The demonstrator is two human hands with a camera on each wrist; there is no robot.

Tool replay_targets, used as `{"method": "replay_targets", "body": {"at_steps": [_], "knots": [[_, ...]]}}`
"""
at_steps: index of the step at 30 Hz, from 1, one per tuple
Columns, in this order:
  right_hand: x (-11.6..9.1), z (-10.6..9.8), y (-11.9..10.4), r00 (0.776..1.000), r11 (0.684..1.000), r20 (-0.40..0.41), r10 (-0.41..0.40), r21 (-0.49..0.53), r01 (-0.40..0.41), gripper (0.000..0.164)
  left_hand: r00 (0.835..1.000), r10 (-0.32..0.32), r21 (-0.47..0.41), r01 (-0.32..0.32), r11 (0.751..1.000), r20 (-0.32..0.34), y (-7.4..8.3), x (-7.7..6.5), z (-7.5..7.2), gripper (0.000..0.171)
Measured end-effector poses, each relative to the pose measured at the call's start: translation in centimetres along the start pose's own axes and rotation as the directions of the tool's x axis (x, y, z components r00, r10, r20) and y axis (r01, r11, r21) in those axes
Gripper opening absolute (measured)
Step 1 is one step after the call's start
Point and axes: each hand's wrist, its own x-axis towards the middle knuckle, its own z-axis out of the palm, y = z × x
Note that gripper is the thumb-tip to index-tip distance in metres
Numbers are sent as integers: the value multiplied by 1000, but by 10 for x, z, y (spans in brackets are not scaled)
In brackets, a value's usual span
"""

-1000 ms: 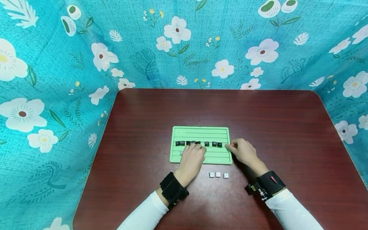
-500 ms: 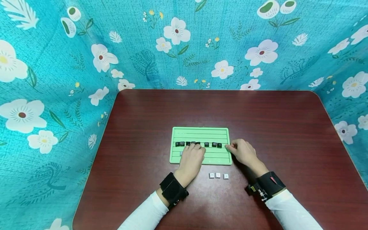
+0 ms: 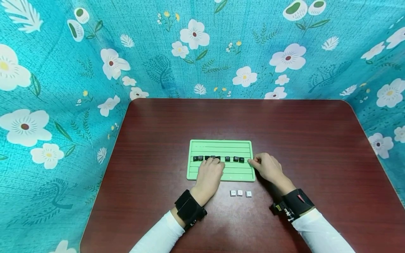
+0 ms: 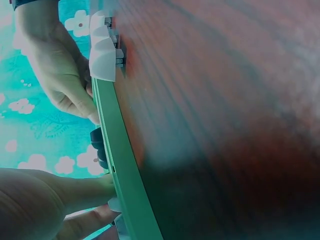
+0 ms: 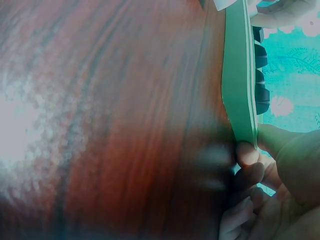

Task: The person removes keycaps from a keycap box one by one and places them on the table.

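Observation:
A green grooved board (image 3: 235,171) lies on the table, with a row of black keycaps (image 3: 236,159) across its middle. My right hand (image 3: 268,167) grips the board's right edge, thumb on top and fingers curled below, as the right wrist view shows. Over the board's left-middle part, my left hand (image 3: 209,177) is bent down. In the left wrist view its thumb and fingers close around a pale keycap (image 4: 115,204) at the board's surface, with another pale keycap (image 4: 121,227) just beyond. From the head, this hand hides those keycaps and part of the black row.
Three white keycaps (image 3: 239,193) lie on the dark red table (image 3: 164,126) in front of the board. A blue flowered cloth (image 3: 202,52) hangs behind and at both sides of the table.
My left hand has shifted slightly left and now covers the pale keycap that showed beside it. The right hand stays on the board's edge.

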Motion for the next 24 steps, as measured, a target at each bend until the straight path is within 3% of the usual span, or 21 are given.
{"method": "replay_targets", "body": {"at_steps": [7,24], "knots": [[0,1,2,1000,1000,2,-2,0,2,41,1000,3,-8,-3,1000,1,0,0,-1,5],[-1,0,0,1000,1000,0,-9,15,9,43,999,0,-58,-2,998,-40,-1,-3,-6,14]]}}
